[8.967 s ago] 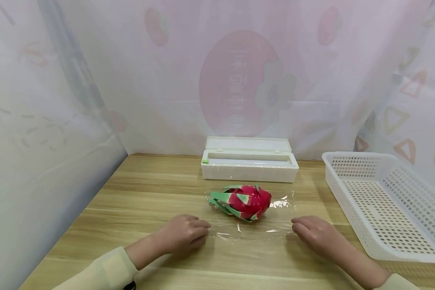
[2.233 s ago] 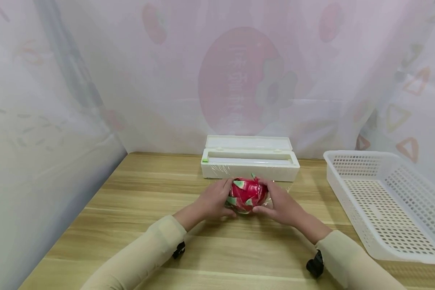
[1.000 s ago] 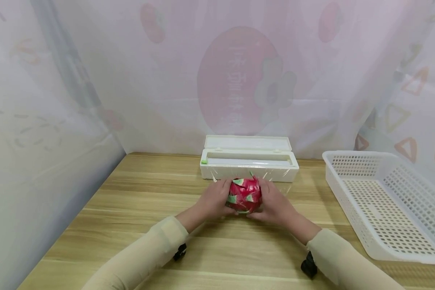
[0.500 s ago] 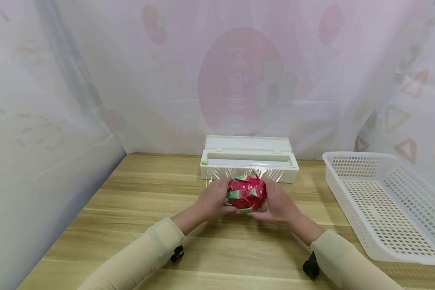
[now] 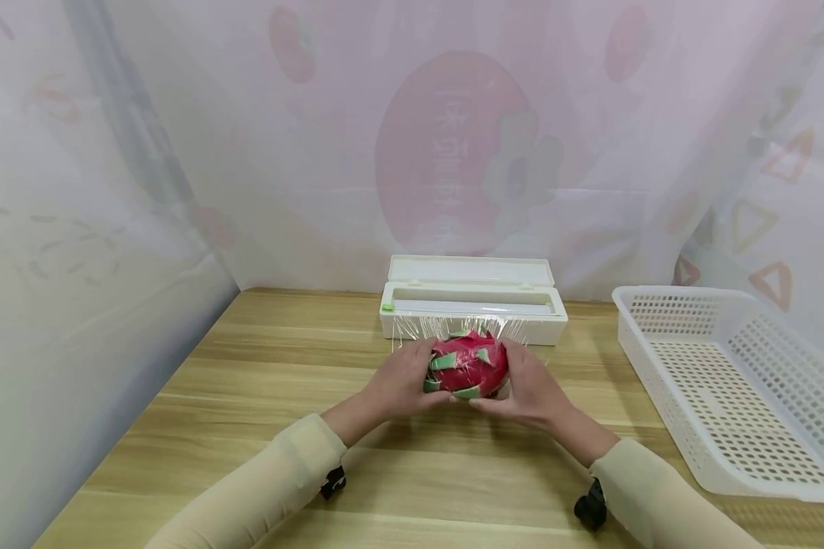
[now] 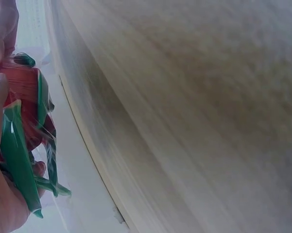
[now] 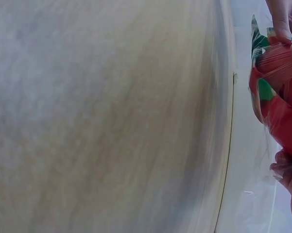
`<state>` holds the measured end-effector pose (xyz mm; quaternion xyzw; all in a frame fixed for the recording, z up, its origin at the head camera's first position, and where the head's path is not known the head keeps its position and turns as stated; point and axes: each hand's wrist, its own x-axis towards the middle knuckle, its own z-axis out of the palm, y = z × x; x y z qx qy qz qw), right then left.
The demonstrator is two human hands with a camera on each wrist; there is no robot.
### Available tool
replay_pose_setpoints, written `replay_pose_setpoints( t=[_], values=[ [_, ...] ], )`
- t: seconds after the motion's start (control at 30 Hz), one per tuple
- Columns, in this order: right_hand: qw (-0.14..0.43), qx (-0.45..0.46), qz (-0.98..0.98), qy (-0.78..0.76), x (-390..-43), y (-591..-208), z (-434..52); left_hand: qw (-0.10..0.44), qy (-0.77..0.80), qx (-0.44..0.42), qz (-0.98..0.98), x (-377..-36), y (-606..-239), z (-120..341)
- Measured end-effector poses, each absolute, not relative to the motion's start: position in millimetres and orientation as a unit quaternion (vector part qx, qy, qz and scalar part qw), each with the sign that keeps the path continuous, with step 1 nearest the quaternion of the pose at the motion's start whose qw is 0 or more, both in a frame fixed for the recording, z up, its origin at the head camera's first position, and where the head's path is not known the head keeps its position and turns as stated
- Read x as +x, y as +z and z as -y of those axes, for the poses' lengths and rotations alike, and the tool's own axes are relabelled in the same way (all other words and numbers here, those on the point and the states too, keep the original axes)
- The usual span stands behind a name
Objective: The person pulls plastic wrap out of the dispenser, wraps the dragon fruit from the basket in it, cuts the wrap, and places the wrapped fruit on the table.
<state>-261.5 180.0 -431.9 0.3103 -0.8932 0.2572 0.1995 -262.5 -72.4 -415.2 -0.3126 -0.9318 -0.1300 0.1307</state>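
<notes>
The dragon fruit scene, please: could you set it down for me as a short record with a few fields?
Held item: dragon fruit, red with green scales, covered in cling film
Left hand: grips the fruit's left side
Right hand: grips the fruit's right side
Film: stretches from the fruit back to the dispenser
Dispenser: white box, lid open, just behind the fruit
Basket: white, perforated, to the right, nothing visible inside
Surface: wooden table
</notes>
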Motion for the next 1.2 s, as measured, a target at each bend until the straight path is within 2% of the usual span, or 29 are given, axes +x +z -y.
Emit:
replay_pose_setpoints(
  t=[0.67,1.2],
  values=[
    [0.087,0.22,0.914,0.331,-255.1,-421.2,-172.7,0.075,-0.148,-0.227,0.96,-255.9,-412.7,71.3],
    [0.015,0.175,0.929,0.325,-258.1,-415.2,-170.6,0.062,-0.145,-0.195,0.968,-255.3,-411.3,73.3]
  ],
)
